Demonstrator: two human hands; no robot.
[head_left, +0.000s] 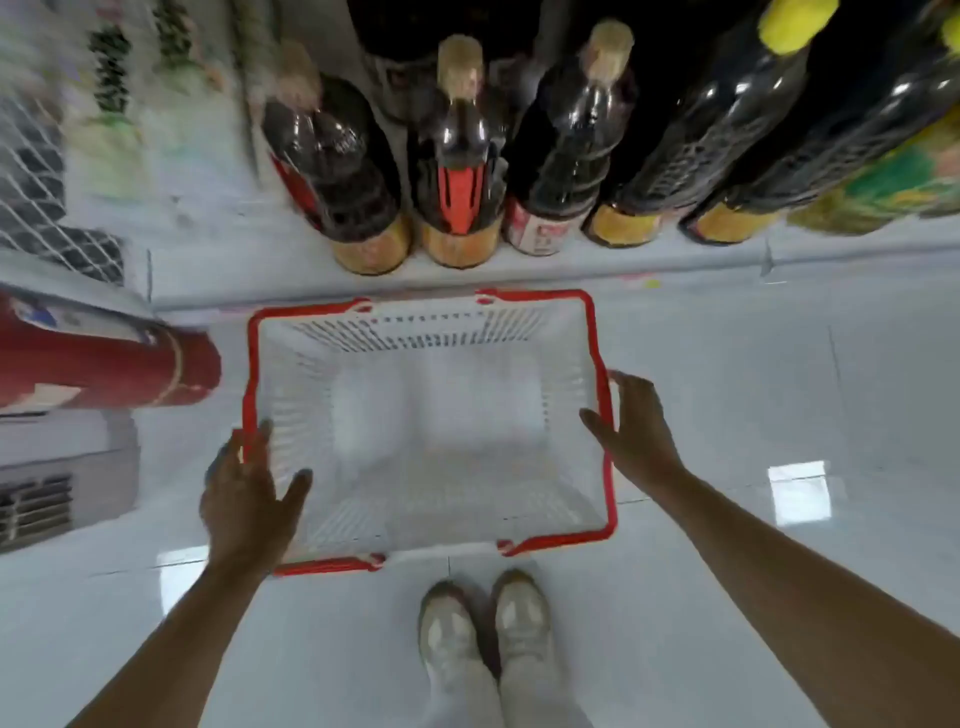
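Left hand (244, 499): fingers spread over basket (253, 364) rim, thumb inside. Right hand (641, 431): fingers straight, together, against opposite rim. Bottles (457, 156) beyond fingertips.

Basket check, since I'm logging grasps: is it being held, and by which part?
The left hand and right hand straddle the basket at its red side rims, thumbs inside; whether they grip cannot be told.

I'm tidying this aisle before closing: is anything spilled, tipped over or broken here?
Nothing stands out. The bottles stand upright on the shelf, the floor shows no spill, and the empty basket looks whole between the left hand and right hand.
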